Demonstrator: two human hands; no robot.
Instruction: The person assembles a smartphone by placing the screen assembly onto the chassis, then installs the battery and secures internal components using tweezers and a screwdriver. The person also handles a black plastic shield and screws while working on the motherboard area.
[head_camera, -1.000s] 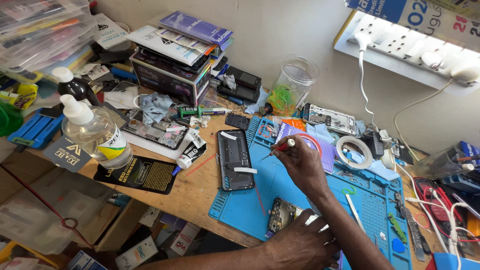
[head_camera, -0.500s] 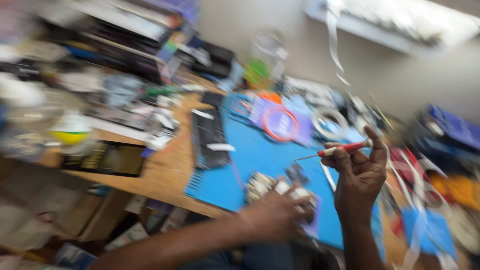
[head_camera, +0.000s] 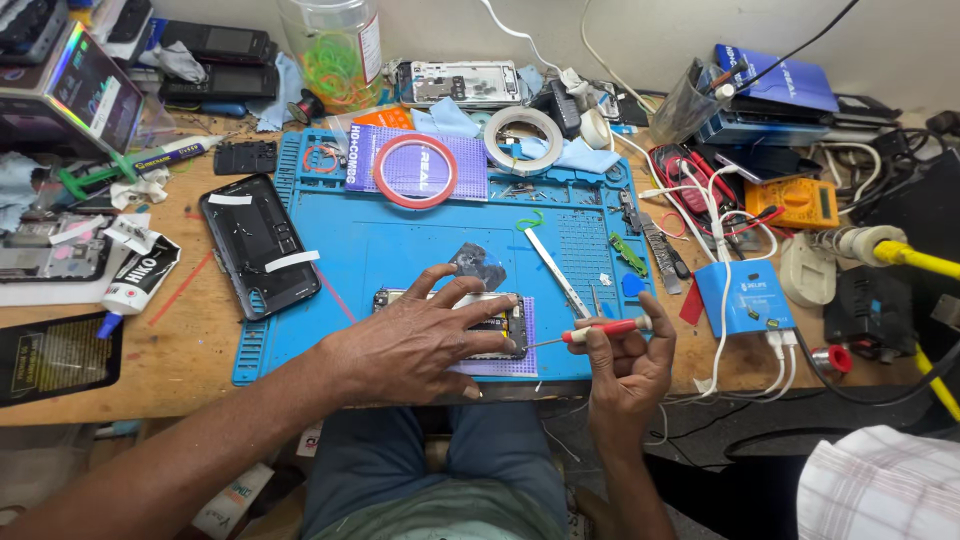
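Now the left hand (head_camera: 420, 340) has come down flat, fingers spread, pinning the opened phone (head_camera: 500, 330) on the blue mat (head_camera: 400, 250); right hand (head_camera: 625, 365), back from the mat's far side, pinches the red screwdriver (head_camera: 600, 331) at the phone's edge

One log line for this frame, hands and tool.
left hand: flat on opened phone | right hand: holds red screwdriver, tip at phone edge | surface: blue mat

Under your left hand (head_camera: 415, 345) lies an opened phone (head_camera: 497, 330), bare metal and circuitry. At three o'clock, your right hand (head_camera: 628, 362) pinches a screwdriver (head_camera: 590, 333) with glossy red plastic grip and thin steel shaft. The blue mat (head_camera: 400, 250) looks matt, rubbery; the bench (head_camera: 190, 330) is scuffed wood.
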